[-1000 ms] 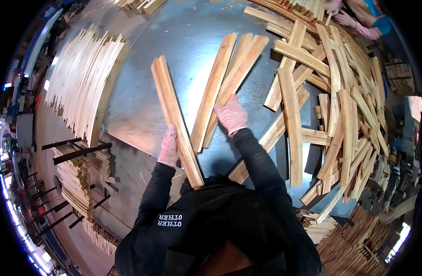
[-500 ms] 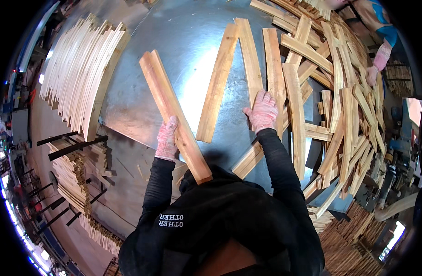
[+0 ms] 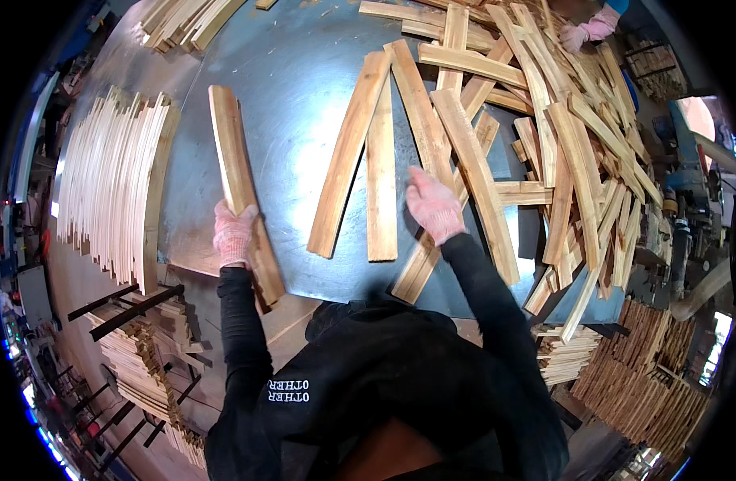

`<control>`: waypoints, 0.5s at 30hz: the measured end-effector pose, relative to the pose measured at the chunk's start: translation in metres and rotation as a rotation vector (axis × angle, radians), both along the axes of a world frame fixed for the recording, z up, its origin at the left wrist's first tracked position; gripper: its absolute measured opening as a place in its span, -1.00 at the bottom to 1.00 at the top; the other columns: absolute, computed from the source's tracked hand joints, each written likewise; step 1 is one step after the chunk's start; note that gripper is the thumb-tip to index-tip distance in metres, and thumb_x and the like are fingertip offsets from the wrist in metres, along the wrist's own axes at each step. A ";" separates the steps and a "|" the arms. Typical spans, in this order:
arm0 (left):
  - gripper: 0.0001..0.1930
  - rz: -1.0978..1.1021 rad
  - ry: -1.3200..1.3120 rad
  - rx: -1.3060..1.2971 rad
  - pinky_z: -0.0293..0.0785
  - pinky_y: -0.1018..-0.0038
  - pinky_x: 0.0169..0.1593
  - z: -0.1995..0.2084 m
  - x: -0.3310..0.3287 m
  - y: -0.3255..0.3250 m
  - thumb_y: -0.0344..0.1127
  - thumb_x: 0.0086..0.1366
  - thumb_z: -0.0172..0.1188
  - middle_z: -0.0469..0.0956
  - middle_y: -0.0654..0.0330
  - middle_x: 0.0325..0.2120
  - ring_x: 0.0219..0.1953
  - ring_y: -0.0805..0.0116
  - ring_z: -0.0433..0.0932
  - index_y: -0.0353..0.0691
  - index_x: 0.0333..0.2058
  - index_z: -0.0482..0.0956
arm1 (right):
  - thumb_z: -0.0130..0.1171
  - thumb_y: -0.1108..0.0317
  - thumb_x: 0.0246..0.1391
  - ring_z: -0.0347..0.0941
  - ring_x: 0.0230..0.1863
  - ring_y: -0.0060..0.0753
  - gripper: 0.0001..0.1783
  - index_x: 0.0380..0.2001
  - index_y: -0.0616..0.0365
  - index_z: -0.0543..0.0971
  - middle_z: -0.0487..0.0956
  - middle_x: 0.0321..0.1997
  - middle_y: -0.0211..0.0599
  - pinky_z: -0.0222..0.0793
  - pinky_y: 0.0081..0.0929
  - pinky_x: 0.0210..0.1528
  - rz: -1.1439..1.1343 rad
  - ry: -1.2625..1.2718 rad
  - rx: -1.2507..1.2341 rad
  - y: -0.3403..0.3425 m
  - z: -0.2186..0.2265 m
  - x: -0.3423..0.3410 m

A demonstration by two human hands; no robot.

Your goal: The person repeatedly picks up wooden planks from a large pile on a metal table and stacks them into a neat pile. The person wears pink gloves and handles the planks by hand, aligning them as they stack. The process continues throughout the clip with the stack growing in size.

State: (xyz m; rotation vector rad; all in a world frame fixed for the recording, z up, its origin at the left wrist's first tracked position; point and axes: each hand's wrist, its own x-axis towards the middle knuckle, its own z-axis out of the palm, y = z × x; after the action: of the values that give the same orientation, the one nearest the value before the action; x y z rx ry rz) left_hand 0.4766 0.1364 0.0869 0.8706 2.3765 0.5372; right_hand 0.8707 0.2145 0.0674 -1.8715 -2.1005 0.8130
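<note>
My left hand, in a pinkish work glove, is closed round the lower part of a long wooden board. A second board edge shows close along its right side. My right hand, gloved alike, has its fingers stretched out and is over the lower left edge of a slanted board; whether it presses on it I cannot tell. Between my hands lie a left-leaning board and a straighter board, their far ends meeting. Right of my right hand lies another slanted board.
All this lies on a grey metal table. A neat row of pale strips stands at the left, with more strips behind. A jumbled heap of boards fills the right side. Another person's gloved hand reaches in there.
My left hand and its board have moved left, the board now more upright. The board under my right hand has swung straighter beside the left-leaning one. My right hand has left it. The view shifted.
</note>
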 end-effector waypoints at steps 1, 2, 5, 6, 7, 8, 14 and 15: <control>-0.35 -0.061 0.158 -0.065 0.53 0.19 -0.04 -0.012 -0.013 -0.005 -0.04 0.14 0.37 0.63 -0.05 -0.16 -0.12 0.00 0.64 -0.20 0.13 0.37 | 0.24 -0.03 0.02 0.47 0.19 0.06 -0.14 0.34 0.13 0.29 0.53 0.17 0.07 0.37 -0.22 0.21 -0.076 -0.172 0.196 -0.010 -0.004 0.006; -0.32 -0.129 0.314 -0.129 0.52 0.16 0.00 -0.020 -0.018 -0.007 -0.03 0.15 0.36 0.63 -0.09 -0.12 -0.06 -0.06 0.63 -0.18 0.17 0.33 | 0.28 -0.05 0.00 0.45 0.21 0.04 -0.10 0.34 0.14 0.27 0.51 0.20 0.08 0.36 -0.23 0.23 -0.130 -0.313 0.226 -0.019 -0.012 0.012; -0.25 -0.117 0.321 -0.255 0.48 0.08 0.07 -0.026 -0.010 0.000 0.00 0.16 0.33 0.58 -0.12 -0.02 0.04 -0.11 0.58 -0.13 0.24 0.22 | 0.36 -0.08 -0.07 0.36 0.31 0.01 0.01 0.37 0.18 0.23 0.43 0.28 0.16 0.29 -0.26 0.31 -0.275 -0.461 0.084 -0.030 -0.021 0.018; -0.27 -0.131 0.330 -0.281 0.48 0.07 0.06 -0.021 -0.004 0.003 0.01 0.16 0.32 0.57 -0.10 0.01 0.03 -0.12 0.58 -0.13 0.23 0.24 | 0.39 -0.07 -0.08 0.30 0.36 0.01 0.04 0.38 0.19 0.21 0.38 0.31 0.21 0.25 -0.28 0.34 -0.301 -0.344 -0.107 -0.020 -0.011 0.024; -0.29 -0.149 0.327 -0.230 0.49 0.10 0.04 -0.024 -0.006 0.001 0.00 0.16 0.32 0.59 -0.08 -0.02 0.00 -0.08 0.60 -0.14 0.21 0.28 | 0.41 -0.07 -0.09 0.24 0.41 0.01 0.07 0.39 0.21 0.19 0.34 0.34 0.27 0.22 -0.30 0.38 -0.323 -0.223 -0.296 -0.012 -0.006 0.032; -0.32 -0.174 0.322 -0.175 0.50 0.13 0.02 -0.030 -0.012 0.001 -0.01 0.16 0.33 0.61 -0.05 -0.04 -0.04 -0.05 0.62 -0.16 0.18 0.32 | 0.41 -0.07 -0.07 0.34 0.32 0.07 0.05 0.34 0.30 0.20 0.46 0.23 0.17 0.25 -0.29 0.35 -0.208 -0.068 -0.185 -0.012 -0.025 0.049; -0.55 -0.043 -0.385 0.181 0.52 0.38 -0.11 -0.038 -0.012 -0.005 -0.14 0.17 0.35 0.64 0.11 -0.30 -0.26 0.33 0.62 -0.28 -0.04 0.54 | 0.34 -0.05 -0.02 0.34 -0.47 -0.48 -0.07 0.25 0.34 0.24 0.37 -0.30 -0.37 0.37 -0.47 -0.41 -0.058 2.149 -1.001 -0.032 0.049 0.043; -0.59 -0.025 -0.445 0.255 0.52 0.42 -0.14 -0.031 0.003 -0.003 -0.17 0.18 0.35 0.63 0.14 -0.33 -0.29 0.39 0.60 -0.30 -0.08 0.57 | 0.35 -0.07 -0.03 0.34 -0.46 -0.48 -0.01 0.28 0.36 0.20 0.36 -0.27 -0.35 0.37 -0.48 -0.41 -0.047 2.152 -0.939 -0.034 0.056 0.033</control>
State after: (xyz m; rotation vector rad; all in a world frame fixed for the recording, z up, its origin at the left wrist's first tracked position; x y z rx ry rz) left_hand 0.4797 0.1333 0.0558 0.7882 1.9171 0.9325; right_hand 0.9041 0.1802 0.1235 -0.1621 -0.1810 2.2738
